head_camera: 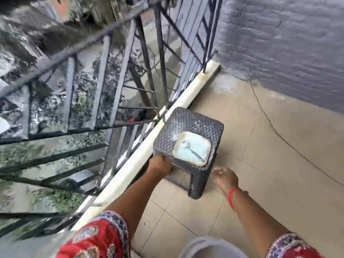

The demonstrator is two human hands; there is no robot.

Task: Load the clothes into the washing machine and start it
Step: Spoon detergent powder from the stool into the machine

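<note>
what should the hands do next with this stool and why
Probably bring the right hand onto the stool's near right edge before lifting. Only the left hand grips it, at one corner, and a plate with a spoon sits loose on top, so a one-handed lift could tip them off.

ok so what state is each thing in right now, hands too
dark woven plastic stool: upright on the floor, beside the railing
pale blue square plate: flat on the stool
metal spoon: lying on the plate
left hand: gripping the stool's edge
right hand: open, empty
</note>
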